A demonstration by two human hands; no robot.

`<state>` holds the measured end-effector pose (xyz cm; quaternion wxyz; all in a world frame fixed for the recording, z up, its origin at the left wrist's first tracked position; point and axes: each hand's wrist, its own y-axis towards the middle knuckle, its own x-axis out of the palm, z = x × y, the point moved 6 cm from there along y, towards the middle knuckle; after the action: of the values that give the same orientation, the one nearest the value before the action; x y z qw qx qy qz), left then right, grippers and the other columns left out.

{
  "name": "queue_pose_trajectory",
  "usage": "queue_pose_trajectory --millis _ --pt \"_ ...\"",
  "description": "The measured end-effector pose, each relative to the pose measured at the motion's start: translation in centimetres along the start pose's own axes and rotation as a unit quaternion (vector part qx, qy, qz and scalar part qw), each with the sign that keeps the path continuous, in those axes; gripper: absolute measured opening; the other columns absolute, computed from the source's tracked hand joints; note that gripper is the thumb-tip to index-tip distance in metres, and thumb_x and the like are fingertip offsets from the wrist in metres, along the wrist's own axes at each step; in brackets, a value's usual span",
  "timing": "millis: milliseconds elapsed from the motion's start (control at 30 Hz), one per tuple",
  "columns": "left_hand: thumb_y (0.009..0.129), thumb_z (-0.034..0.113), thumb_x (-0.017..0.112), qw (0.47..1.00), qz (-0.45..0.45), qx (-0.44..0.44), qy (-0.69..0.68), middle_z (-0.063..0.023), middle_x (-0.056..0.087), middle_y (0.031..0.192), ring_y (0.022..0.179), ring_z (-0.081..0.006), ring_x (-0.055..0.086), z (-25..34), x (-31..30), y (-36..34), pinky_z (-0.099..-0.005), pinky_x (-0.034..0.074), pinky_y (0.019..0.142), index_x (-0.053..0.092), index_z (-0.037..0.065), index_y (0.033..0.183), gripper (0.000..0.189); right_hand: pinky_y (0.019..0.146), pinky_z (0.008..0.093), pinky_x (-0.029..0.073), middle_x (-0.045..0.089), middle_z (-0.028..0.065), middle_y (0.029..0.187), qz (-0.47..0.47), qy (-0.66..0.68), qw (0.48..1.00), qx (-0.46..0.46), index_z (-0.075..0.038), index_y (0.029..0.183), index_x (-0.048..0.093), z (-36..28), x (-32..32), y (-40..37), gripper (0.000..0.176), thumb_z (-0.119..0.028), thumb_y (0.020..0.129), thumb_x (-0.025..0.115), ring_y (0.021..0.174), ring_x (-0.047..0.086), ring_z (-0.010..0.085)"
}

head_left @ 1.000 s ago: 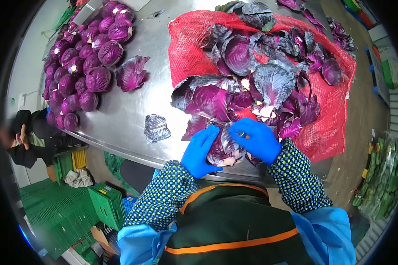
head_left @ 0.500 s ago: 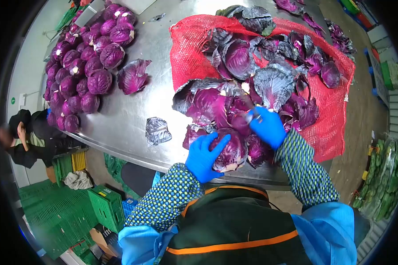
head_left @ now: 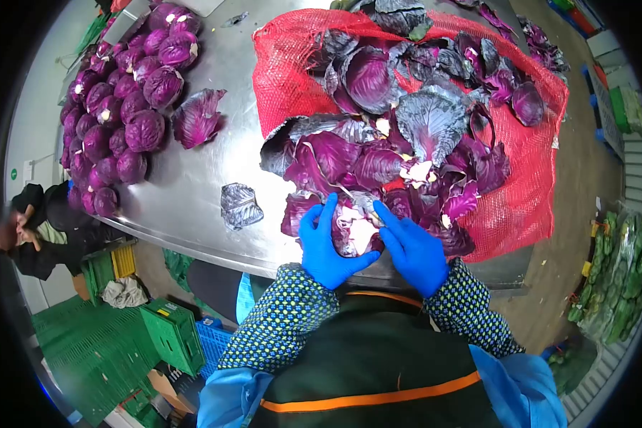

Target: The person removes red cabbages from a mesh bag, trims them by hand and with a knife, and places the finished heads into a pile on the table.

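Observation:
A red cabbage [head_left: 355, 234] rests at the table's near edge, its pale cut stem end turned up. My left hand [head_left: 328, 250], in a blue glove, grips its left side with thumb and fingers curved around it. My right hand [head_left: 415, 251], also gloved, presses its fingers against the upper right side, by a greyish outer leaf. Whether a knife sits in the right hand is hidden. Loose purple leaves [head_left: 328, 158] and a cut piece with a white stem [head_left: 417, 172] lie just beyond the cabbage.
A red mesh sack [head_left: 513, 207] lies under many leaves. Several trimmed red cabbages [head_left: 144, 130] are piled at the table's left, with loose leaves [head_left: 241, 206] between. Green crates [head_left: 171, 335] stand on the floor at lower left; another person [head_left: 43, 235] is at far left.
The cabbage has been turned so its stem end faces up. My right hand has come down from the leaf heap onto it; the small blade seen in it earlier no longer shows clearly.

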<state>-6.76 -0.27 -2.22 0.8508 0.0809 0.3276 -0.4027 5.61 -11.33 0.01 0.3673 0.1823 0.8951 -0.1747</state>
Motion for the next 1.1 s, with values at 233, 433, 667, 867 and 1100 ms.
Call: queue_pose_trajectory --millis 233,433,667,867,1100 --pt "0.046 0.039 0.087 0.999 0.018 0.017 0.020 -0.0265 0.034 0.122 0.113 -0.0413 0.036 -0.5 0.3 -1.5 -0.0519 0.034 0.095 0.027 0.008 0.139 0.115 0.091 0.0330 0.044 0.058 0.0165 0.116 -0.073 0.158 0.980 0.094 -0.009 0.134 0.042 8.5 -0.8 4.0 0.044 -0.025 0.093 0.048 0.103 0.058 0.0254" --pt "0.055 0.041 0.082 0.998 -0.028 -0.030 0.047 -0.0252 0.043 0.113 0.107 -0.0389 0.043 0.5 -1.5 -0.6 -0.0478 0.039 0.090 0.033 0.009 0.138 0.101 0.078 0.0324 0.048 0.062 0.0155 0.107 -0.053 0.217 0.973 0.048 -0.003 0.116 0.057 2.8 1.2 2.5 0.044 -0.027 0.081 0.067 0.097 0.061 0.0247" --pt "0.061 0.026 0.082 0.988 -0.050 0.060 -0.132 -0.0169 0.048 0.111 0.104 -0.0316 0.050 0.3 -1.0 0.8 -0.0386 0.042 0.090 0.050 0.005 0.110 0.063 0.052 0.0241 0.042 0.056 0.0015 0.067 -0.052 0.330 0.938 0.089 -0.001 0.087 0.061 3.5 -0.5 6.2 0.020 -0.021 0.085 0.062 0.057 0.050 0.0065" --pt "0.070 0.030 0.077 0.995 -0.045 0.083 0.026 -0.0189 0.049 0.116 0.101 -0.0326 0.054 0.4 -1.9 -0.4 -0.0382 0.047 0.084 0.057 0.009 0.116 0.054 0.054 0.0234 0.044 0.058 0.0024 0.081 0.179 0.477 0.832 0.221 -0.004 0.110 0.052 5.6 -6.3 8.2 0.031 -0.026 0.088 0.057 0.067 0.055 0.0092" --pt "0.091 0.020 0.050 0.996 0.074 -0.042 0.002 -0.0148 0.059 0.079 0.073 -0.0274 0.060 -6.1 -2.5 2.0 -0.0344 0.049 0.066 0.062 0.012 0.104 0.020 0.101 0.0367 0.033 0.041 0.0195 0.132 -0.077 0.331 0.923 0.183 -0.003 0.132 0.041 3.7 3.5 0.4 0.073 -0.025 0.072 0.077 0.123 0.040 0.0273"
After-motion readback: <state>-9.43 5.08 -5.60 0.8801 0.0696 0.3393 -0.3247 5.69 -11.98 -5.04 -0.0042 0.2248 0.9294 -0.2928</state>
